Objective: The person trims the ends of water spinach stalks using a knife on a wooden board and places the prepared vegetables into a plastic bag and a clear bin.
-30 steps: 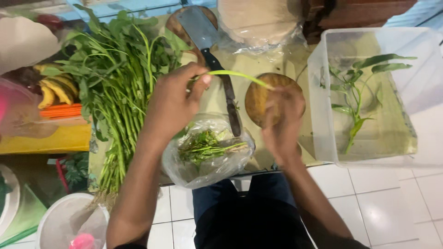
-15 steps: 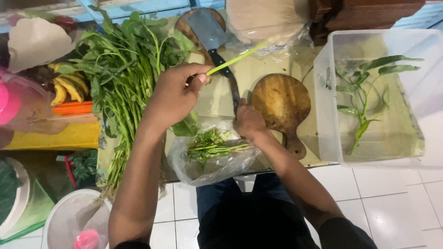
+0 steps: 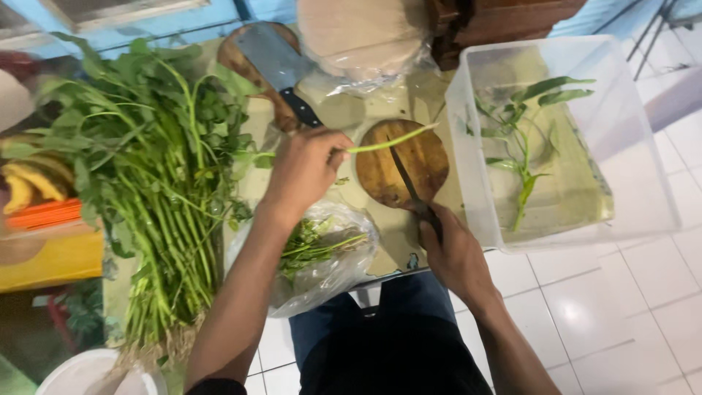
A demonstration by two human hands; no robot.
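My left hand (image 3: 303,172) is closed, pinching a green stem (image 3: 391,139) over the round board (image 3: 431,157). My right hand (image 3: 453,252) is wrapped around a knife (image 3: 406,179), blade lying on the board under the stem. Stem's long axis runs nearly level, free tip pointing right and slightly up toward the tub (image 3: 636,183). Judging progress: a few sprigs (image 3: 523,150) in the tub, trimmings in the bag (image 3: 322,256), big bunch (image 3: 153,197) on the bench left to do, so early on

Left hand (image 3: 303,172) holds green stem (image 3: 391,140) over board (image 3: 402,164); right hand (image 3: 457,252) grips knife (image 3: 407,179).
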